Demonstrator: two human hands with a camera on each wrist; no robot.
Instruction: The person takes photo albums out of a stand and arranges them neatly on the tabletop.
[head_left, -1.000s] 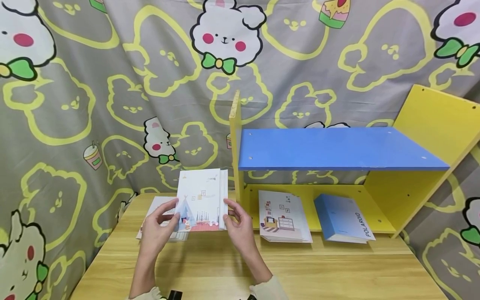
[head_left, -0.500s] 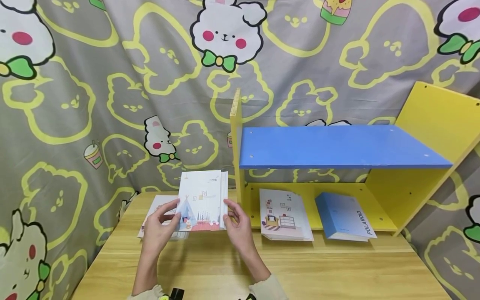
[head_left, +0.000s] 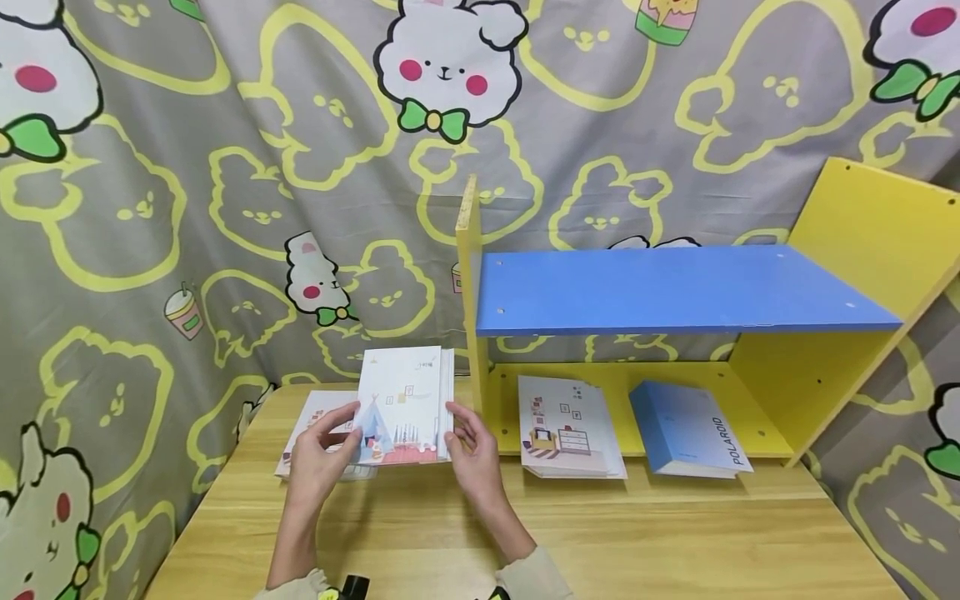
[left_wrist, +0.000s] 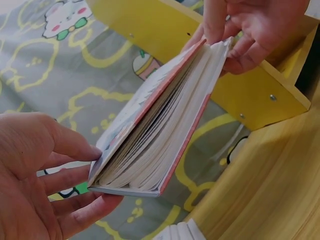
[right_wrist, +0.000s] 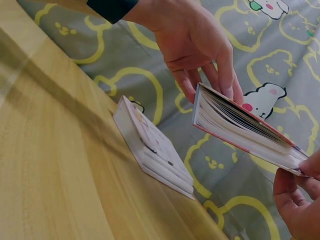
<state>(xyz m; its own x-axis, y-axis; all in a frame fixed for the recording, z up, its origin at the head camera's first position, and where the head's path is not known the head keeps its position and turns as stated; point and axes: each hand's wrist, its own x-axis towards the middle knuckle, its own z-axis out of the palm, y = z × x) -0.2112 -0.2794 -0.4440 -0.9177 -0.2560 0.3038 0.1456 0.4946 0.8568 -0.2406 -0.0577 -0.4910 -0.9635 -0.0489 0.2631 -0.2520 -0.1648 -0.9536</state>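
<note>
A hardcover book (head_left: pixel 401 400) with a white cover and a blue tent drawing is held up above the table between both hands. My left hand (head_left: pixel 321 454) grips its left edge, thumb on the front cover and fingers behind. With thumb and fingers, my right hand (head_left: pixel 474 458) pinches the opposite edge. In the left wrist view the book (left_wrist: pixel 145 135) shows its bottom end, the covers a little apart and the pages loosely fanned. Behind and left of it, a second white book (right_wrist: pixel 155 145) lies on the table, partly hidden by the left hand in the head view.
A yellow shelf unit with a blue middle board (head_left: pixel 675 287) stands to the right. On its bottom board lie a white illustrated book (head_left: pixel 570 429) and a blue POLAROID book (head_left: pixel 686 429), both jutting over the front edge. A patterned curtain (head_left: pixel 225 208) hangs behind the wooden table (head_left: pixel 600 533).
The held book's top edge has dropped slightly in the head view. Both hands keep their hold, and the head view has shifted a little.
</note>
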